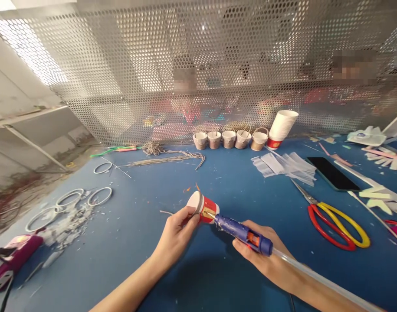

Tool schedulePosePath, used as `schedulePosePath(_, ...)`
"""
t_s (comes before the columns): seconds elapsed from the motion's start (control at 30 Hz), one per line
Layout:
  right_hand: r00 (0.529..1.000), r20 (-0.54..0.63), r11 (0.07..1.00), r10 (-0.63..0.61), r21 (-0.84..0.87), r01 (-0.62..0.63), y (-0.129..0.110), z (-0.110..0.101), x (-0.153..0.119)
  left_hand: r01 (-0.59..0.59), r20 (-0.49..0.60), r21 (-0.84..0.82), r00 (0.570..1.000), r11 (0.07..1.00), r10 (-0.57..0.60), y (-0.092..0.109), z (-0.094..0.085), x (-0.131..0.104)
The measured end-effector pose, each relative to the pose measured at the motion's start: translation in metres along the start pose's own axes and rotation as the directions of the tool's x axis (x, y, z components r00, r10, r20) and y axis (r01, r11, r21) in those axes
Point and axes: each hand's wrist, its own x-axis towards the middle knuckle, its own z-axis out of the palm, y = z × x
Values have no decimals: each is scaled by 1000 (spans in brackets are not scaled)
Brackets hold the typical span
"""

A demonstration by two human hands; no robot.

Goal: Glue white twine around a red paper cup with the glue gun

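Note:
My left hand [179, 229] pinches a small red and white paper cup [211, 204], tipped on its side above the blue table. A strand of twine [165, 212] sticks out to the left of those fingers. In my right hand [266, 251] is a blue hot glue gun [232, 226], fingers wrapped around it. Its metal nozzle meets or nearly meets the cup's red side; actual contact is hard to tell. A long clear glue stick [315, 275] runs out of the gun's back end over my right forearm.
Several twine-wrapped little buckets [229, 139] line the perforated metal screen, beside stacked paper cups [283, 128]. Scissors [331, 221], white strips [284, 167] and a phone [332, 173] lie right. Twine [162, 159], white rings [100, 196] and a pink power strip [18, 258] lie left.

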Motion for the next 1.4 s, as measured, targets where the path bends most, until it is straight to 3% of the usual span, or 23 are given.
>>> schedulePosePath(0.23, 996, -20, 993, -86, -84, 84, -2, 7, -6, -82, -7, 38, 997, 996, 82, 3, 5, -2)
schedulePosePath(0.6, 991, -12, 982, -132, -140, 129, -1, 10, -6, -65, -69, 50, 995, 997, 68, 4, 10, -3)
schedulePosePath(0.9, 956, -102, 947, -274, -201, 250, 0, 14, -5, -121, -69, 87, 989, 989, 127, 3, 11, -4)
schedulePosePath(1.13, 961, -110, 944, -256, -245, 223, -3, 12, -9, -158, -61, 69, 985, 985, 162, 5, 9, -4)
schedulePosePath(1.4, 978, -145, 970, -150, -215, 117, -1, 8, -8, -73, -28, -10, 997, 997, 72, 9, 5, -4)
